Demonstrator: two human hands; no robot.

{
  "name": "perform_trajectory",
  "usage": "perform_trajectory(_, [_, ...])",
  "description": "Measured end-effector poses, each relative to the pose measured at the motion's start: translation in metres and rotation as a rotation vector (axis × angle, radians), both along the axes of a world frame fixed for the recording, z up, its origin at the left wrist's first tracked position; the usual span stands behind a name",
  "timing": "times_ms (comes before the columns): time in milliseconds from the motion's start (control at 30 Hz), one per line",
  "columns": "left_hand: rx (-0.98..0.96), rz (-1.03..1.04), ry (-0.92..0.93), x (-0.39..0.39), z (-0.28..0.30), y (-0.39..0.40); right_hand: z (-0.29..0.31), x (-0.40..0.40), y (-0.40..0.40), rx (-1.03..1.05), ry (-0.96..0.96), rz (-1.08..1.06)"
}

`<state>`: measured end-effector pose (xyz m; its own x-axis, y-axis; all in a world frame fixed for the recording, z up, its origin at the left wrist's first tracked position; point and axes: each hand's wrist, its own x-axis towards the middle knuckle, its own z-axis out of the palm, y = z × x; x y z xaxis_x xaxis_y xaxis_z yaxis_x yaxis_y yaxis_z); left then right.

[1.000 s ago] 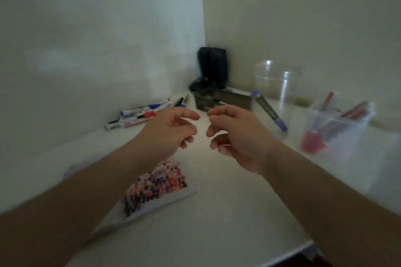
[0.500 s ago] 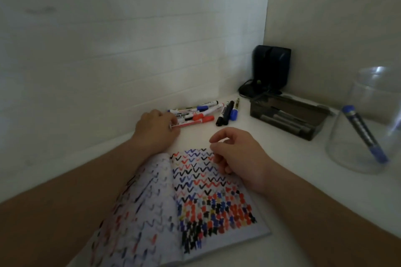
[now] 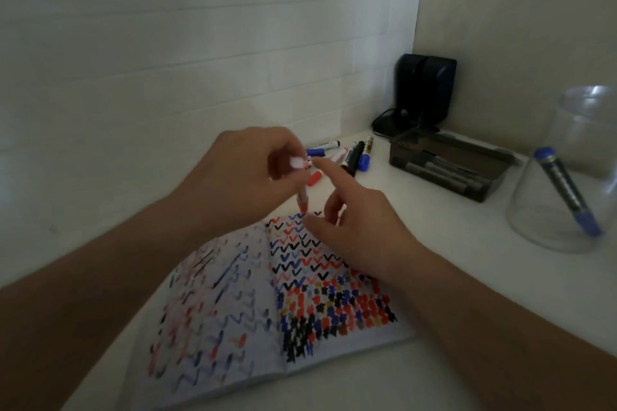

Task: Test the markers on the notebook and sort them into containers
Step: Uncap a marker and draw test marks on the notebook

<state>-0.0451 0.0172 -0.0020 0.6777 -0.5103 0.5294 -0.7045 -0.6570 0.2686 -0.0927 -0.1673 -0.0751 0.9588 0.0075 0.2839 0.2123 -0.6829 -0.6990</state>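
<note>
An open notebook (image 3: 260, 310) full of red, blue and black check marks lies on the white desk. My left hand (image 3: 240, 173) grips a red marker (image 3: 302, 202) by its upper end, red end pointing down just above the page's top edge. My right hand (image 3: 354, 227) hovers beside it over the right page, index finger stretched toward the marker, holding nothing. Several loose markers (image 3: 354, 155) lie by the wall behind my hands.
A dark tray (image 3: 444, 167) holding grey markers stands at the back right. A clear plastic jar (image 3: 574, 177) at the far right has a blue marker (image 3: 567, 192) leaning inside. A black device (image 3: 424, 93) with a cable fills the corner.
My left hand has picked the red marker up from the pile and brought it over the notebook's top edge. My right hand lifted off the page and reached toward the marker.
</note>
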Motion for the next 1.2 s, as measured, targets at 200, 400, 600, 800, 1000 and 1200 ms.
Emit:
perform_trajectory(200, [-0.092, -0.235, -0.005, -0.025, -0.024, -0.01, 0.006, -0.008, 0.006, 0.37, -0.002, 0.01])
perform_trajectory(400, [0.182, -0.105, 0.203, -0.008, -0.067, -0.005, 0.004, -0.01, 0.005, 0.799, 0.15, 0.087])
perform_trajectory(600, [0.077, -0.167, 0.295, -0.009, -0.076, -0.004, -0.004, -0.004, 0.008, 0.775, 0.063, 0.109])
perform_trajectory(800, [0.049, -0.169, 0.195, -0.005, -0.081, -0.003, -0.006, -0.005, 0.01, 0.936, 0.149, 0.184])
perform_trajectory(1000, [-0.046, -0.227, 0.329, -0.008, -0.077, -0.007, -0.003, -0.009, 0.005, 0.972, 0.187, 0.253])
perform_trajectory(1200, [0.047, -0.161, 0.348, -0.014, -0.073, -0.01, 0.0, -0.012, 0.005, 0.913, 0.162, 0.255])
